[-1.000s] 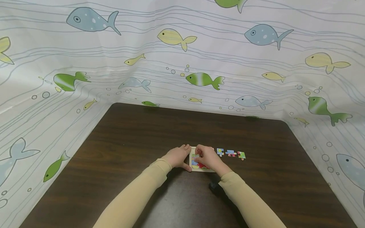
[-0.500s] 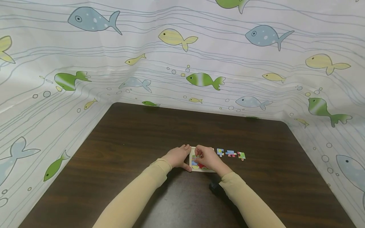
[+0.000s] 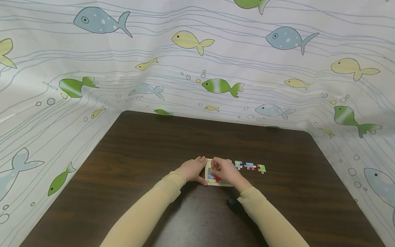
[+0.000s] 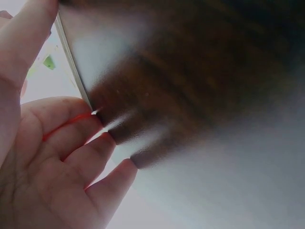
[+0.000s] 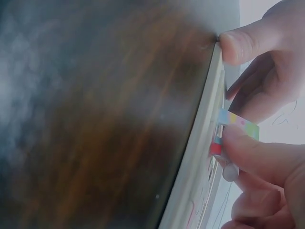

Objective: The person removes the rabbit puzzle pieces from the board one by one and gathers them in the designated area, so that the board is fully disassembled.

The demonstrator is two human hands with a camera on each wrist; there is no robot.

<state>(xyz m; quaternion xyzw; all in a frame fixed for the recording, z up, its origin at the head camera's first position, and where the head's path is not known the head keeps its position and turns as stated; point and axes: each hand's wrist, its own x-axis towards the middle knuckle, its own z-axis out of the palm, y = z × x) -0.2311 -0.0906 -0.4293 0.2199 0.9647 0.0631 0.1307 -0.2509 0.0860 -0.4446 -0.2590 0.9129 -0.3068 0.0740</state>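
A small jigsaw board (image 3: 219, 185) with a pale rim and a colourful picture lies between my hands. My left hand (image 3: 192, 169) rests along its left side, thumb at the near corner and fingers at the far one. The left wrist view shows these fingers (image 4: 62, 162) nearly straight beside the board's edge (image 4: 71, 62). Over the board, my right hand (image 3: 226, 171) pinches a jigsaw piece (image 5: 245, 125) between thumb and fingers. In the right wrist view this piece stands tilted, close over the board. My right hand hides the board's right part in the head view.
To the right of the board, three loose jigsaw pieces lie in a row: a left one (image 3: 238, 165), a middle one (image 3: 250, 166) and a right one (image 3: 261, 168). A black object (image 3: 232, 204) sits by my right sleeve. A fish-patterned sheet (image 3: 185, 75) surrounds the dark wooden table (image 3: 160, 144).
The piece in my right hand has tilted slightly as the fingertips shift a little over the board. My left hand keeps its place at the board's left side.
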